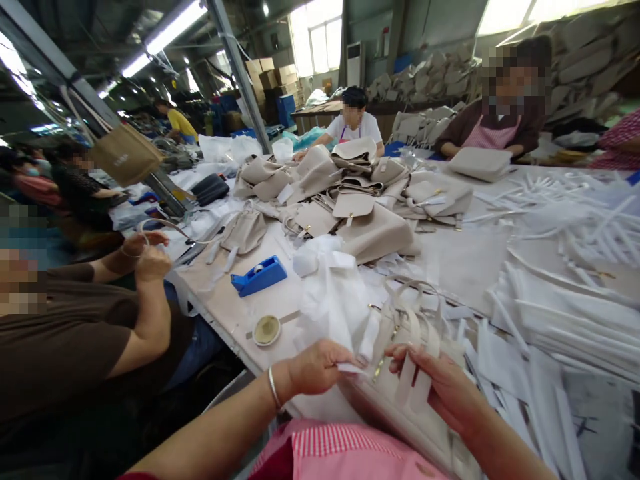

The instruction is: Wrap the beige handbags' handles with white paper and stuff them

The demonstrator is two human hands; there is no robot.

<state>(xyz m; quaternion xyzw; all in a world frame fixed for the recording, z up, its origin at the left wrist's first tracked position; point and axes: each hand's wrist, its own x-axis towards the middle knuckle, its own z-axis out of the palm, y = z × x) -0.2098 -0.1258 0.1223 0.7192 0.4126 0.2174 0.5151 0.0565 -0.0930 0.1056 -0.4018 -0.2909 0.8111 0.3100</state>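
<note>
My left hand [320, 368] pinches a small strip of white paper [351, 368] just above the near edge of the table. To its right, my right hand [440, 380] is closed round the pale straps [419, 373] of a beige handbag [385, 410]. The bag lies in front of my body, with its strap loops rising beyond my fingers and gold-coloured hardware [379, 367] showing between my hands. Crumpled white tissue paper [334, 293] sits just beyond my left hand. Part of the bag is hidden by my right hand and forearm.
A blue tape dispenser [260, 275] and a small round tin [267, 330] stand to the left. Beige bags [370, 230] are heaped mid-table. White strips and stacked sheets [555, 320] cover the right. A co-worker [100, 313] sits close on the left; others work across the table.
</note>
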